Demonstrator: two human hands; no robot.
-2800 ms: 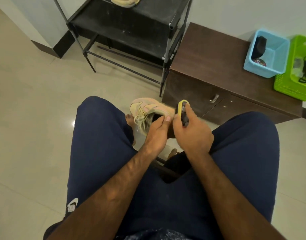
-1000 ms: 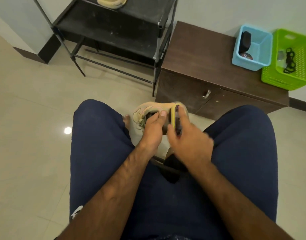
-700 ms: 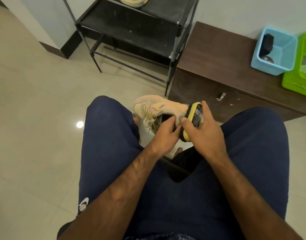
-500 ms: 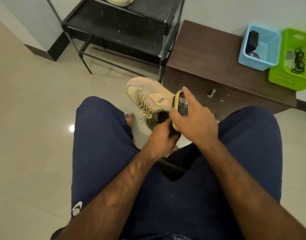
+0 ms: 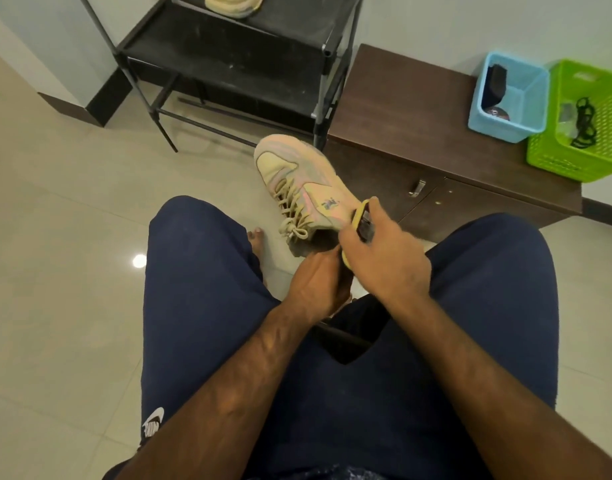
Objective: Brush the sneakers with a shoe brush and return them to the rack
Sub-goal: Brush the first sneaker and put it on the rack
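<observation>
- A seated person's left hand (image 5: 318, 285) grips the heel end of a pale pink sneaker (image 5: 297, 188), held toe-out between the knees, near the black rack (image 5: 228, 64);
- the right hand (image 5: 384, 258) clasps a yellow shoe brush (image 5: 361, 220) against the sneaker's side;
- a second sneaker (image 5: 233, 5) sits on the rack.

Head-worn view, steeply down, close.
</observation>
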